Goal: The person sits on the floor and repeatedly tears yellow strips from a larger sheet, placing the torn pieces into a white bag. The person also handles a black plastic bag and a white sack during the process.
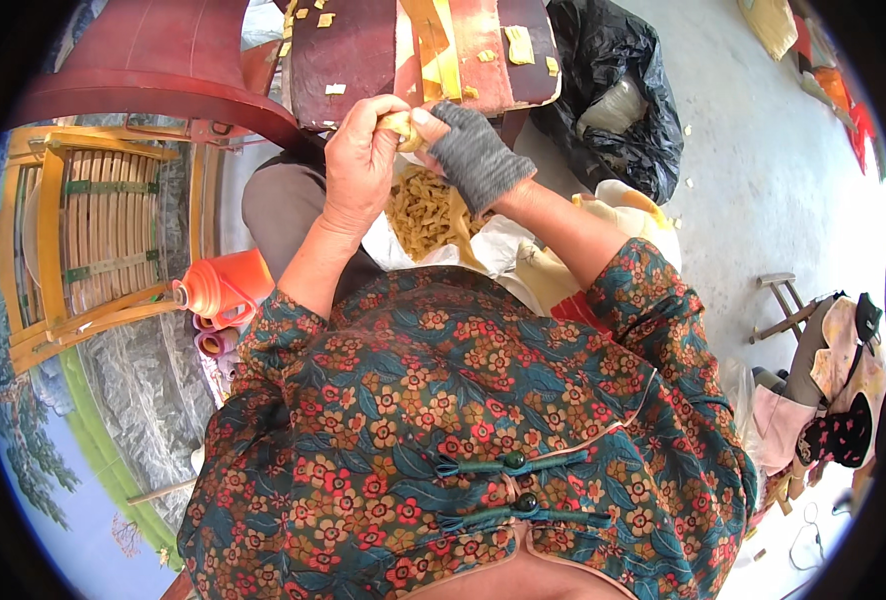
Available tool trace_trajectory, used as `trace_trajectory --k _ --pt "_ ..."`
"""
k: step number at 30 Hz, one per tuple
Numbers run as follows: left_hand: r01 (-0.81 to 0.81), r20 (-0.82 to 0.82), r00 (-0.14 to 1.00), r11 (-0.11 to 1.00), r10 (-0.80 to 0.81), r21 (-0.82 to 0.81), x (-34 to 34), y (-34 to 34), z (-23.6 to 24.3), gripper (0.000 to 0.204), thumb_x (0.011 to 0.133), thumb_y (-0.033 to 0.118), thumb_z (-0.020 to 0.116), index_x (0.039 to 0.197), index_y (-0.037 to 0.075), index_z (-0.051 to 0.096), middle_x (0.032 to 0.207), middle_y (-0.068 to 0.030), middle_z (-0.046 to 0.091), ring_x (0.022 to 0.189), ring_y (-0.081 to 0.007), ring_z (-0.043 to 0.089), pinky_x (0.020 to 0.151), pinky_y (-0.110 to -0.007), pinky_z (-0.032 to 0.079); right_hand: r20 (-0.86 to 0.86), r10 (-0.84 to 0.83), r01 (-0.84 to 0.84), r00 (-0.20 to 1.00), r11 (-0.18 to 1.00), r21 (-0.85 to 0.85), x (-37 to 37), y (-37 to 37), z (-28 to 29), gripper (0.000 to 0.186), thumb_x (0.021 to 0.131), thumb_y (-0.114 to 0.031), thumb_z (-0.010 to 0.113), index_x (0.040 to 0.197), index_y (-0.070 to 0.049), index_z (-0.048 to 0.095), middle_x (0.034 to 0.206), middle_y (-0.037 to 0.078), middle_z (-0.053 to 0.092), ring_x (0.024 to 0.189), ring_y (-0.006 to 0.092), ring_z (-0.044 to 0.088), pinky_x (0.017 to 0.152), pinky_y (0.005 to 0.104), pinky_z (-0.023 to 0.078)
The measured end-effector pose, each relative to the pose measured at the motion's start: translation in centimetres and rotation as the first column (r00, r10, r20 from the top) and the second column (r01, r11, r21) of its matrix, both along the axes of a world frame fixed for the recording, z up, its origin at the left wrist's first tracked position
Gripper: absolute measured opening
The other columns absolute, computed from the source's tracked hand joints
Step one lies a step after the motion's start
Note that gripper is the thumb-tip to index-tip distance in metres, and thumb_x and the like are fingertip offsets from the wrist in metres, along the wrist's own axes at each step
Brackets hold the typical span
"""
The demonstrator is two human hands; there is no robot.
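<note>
Two hands meet past the lap. Left hand (358, 155) is clamped on a yellow piece (401, 130); right hand (473, 152), gray knit glove (483, 160), has its bare thumb against it, other fingers hidden, can't tell if closed. Piece sits above a heap of yellow bits (423, 220) in white sheeting (503, 245), likely to catch drops. Striped bench (343, 70) ahead carries loose bits. Gray floor (743, 180), black bag (603, 70) right, orange jug (235, 282) by left forearm.
</note>
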State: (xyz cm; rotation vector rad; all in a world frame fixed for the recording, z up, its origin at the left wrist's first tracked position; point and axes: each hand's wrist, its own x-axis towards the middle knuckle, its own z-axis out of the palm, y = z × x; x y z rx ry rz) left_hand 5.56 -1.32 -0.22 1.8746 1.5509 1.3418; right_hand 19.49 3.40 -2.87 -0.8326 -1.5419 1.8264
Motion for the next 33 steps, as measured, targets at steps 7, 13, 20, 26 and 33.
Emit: trace_trajectory --k 7,13,20,26,33 --pt "0.458 0.849 0.522 0.867 -0.084 -0.196 -1.2 0.5 0.1 0.017 0.089 0.004 0.043 0.102 -0.001 0.053 0.098 -0.0077 0.059 0.089 -0.0139 0.057 0.083 -0.029 0.045 0.2 -0.148 -0.035 0.969 0.715 0.698 1.2 0.5 2.2 0.032 0.084 -0.034 0.055 0.097 -0.005 0.058 0.087 0.016 0.059 0.084 0.0302 0.058 0.073 0.0382 0.046" --pt "0.359 0.707 0.704 0.89 -0.06 -0.282 -1.1 0.9 0.4 0.018 0.088 0.002 0.042 0.102 -0.002 0.052 0.095 -0.0072 0.06 0.086 -0.011 0.057 0.078 -0.026 0.045 0.096 -0.118 0.04 0.988 0.81 0.585 1.5 2.2 2.4 0.032 0.079 -0.034 0.062 0.093 -0.005 0.066 0.074 0.01 0.062 0.07 0.0213 0.06 0.067 0.0312 0.047" --pt "0.098 0.451 0.892 0.97 0.014 -0.224 -1.4 1.0 0.1 0.013 0.089 0.01 0.055 0.091 0.0 0.061 0.078 -0.0003 0.06 0.075 -0.0059 0.054 0.067 -0.019 0.044 -0.034 0.07 -0.073 0.997 0.995 -0.072 1.0 2.0 2.3 0.026 0.082 -0.027 0.062 0.095 -0.005 0.062 0.06 -0.002 0.048 0.05 0.0059 0.043 0.045 0.0187 0.034" --pt "0.12 0.515 0.856 0.983 -0.031 -0.142 0.1 0.9 1.2 0.018 0.082 0.007 0.063 0.097 -0.002 0.062 0.087 -0.0035 0.064 0.076 -0.0076 0.057 0.07 -0.021 0.046 -0.161 -0.059 0.027 0.985 0.981 -0.194 0.8 2.6 2.2 0.022 0.082 -0.028 0.063 0.078 -0.009 0.054 0.059 -0.003 0.046 0.049 0.0051 0.04 0.043 0.0174 0.029" --pt "0.23 0.546 0.836 0.941 -0.061 -0.248 -1.5 1.6 1.1 0.014 0.082 0.004 0.062 0.094 -0.002 0.062 0.085 -0.0053 0.063 0.075 -0.0094 0.058 0.07 -0.021 0.046 -0.309 -0.164 -0.024 0.937 0.851 -0.524 2.2 3.4 2.6 0.038 0.085 -0.048 0.054 0.079 -0.01 0.054 0.053 -0.006 0.036 0.041 0.0039 0.028 0.038 0.0187 0.019"
